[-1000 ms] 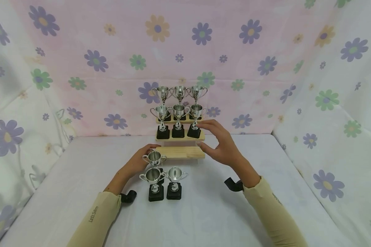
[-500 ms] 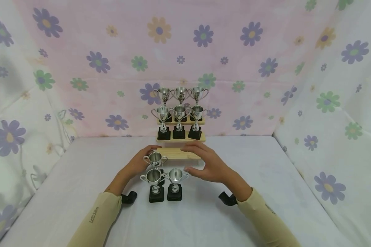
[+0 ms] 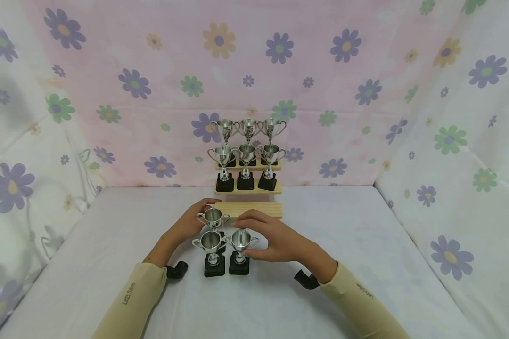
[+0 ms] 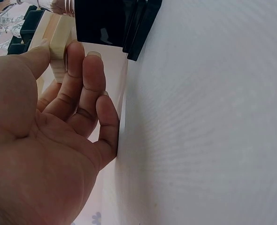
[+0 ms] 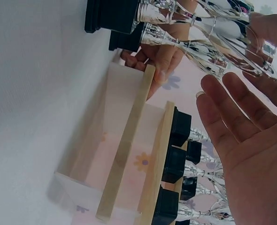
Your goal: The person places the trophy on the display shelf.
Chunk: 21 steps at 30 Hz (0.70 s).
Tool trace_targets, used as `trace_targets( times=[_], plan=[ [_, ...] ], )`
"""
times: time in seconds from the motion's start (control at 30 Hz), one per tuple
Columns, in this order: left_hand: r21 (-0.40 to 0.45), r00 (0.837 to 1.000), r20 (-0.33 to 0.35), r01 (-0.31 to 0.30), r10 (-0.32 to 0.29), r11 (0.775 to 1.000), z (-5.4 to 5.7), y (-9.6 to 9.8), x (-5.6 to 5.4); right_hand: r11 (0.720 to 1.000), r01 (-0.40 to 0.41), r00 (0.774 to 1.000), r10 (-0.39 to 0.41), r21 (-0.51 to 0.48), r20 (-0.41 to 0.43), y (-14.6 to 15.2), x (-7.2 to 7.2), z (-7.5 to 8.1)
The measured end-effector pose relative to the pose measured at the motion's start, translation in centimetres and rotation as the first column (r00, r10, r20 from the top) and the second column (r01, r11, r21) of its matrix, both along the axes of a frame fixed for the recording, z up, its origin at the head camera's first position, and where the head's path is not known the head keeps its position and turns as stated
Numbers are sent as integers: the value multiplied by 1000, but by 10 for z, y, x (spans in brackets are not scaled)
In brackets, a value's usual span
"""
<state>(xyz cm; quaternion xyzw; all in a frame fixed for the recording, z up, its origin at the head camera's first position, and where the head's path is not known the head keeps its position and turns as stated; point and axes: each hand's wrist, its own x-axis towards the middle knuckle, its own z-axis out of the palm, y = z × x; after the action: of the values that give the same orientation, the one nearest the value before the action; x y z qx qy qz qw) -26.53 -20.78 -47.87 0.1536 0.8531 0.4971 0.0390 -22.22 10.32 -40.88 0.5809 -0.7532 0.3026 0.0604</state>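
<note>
Three small silver trophies on black bases stand together on the table: a front right trophy (image 3: 240, 241), a front left trophy (image 3: 210, 242) and one behind, the rear trophy (image 3: 213, 218). My right hand (image 3: 275, 238) curves around the front right trophy's cup, thumb at its near side and forefinger behind the rim; in the right wrist view the other fingers (image 5: 218, 93) are fairly straight. My left hand (image 4: 58, 112) pinches the left end of the lowest wooden shelf (image 3: 254, 208) between thumb and fingers.
Further back, a middle row of three trophies (image 3: 246, 181) stands on the tiered rack, its right one turned slightly askew. A top row (image 3: 248, 127) of three stands behind it. White side panels (image 5: 124, 98) hold up the shelves. A flowered cloth (image 3: 322, 94) hangs behind the table.
My right hand has left the right trophy on the middle shelf and come down and left to the front right trophy. The left hand keeps its hold on the shelf end.
</note>
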Motion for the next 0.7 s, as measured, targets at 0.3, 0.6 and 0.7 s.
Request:
trace_targets(
  times=[0.3, 0.6, 0.7],
  plan=[
    [6, 1000, -10, 3, -3, 1000, 0, 0, 0, 1000, -1, 1000, 1, 6, 5, -4, 3, 0],
    [14, 1000, -7, 23, -23, 1000, 3, -1, 3, 1000, -4, 1000, 4, -8, 31, -4, 3, 0],
    [10, 1000, -13, 22, -22, 1000, 2, -1, 2, 1000, -10, 998, 11, -24, 63, -4, 3, 0]
  ],
)
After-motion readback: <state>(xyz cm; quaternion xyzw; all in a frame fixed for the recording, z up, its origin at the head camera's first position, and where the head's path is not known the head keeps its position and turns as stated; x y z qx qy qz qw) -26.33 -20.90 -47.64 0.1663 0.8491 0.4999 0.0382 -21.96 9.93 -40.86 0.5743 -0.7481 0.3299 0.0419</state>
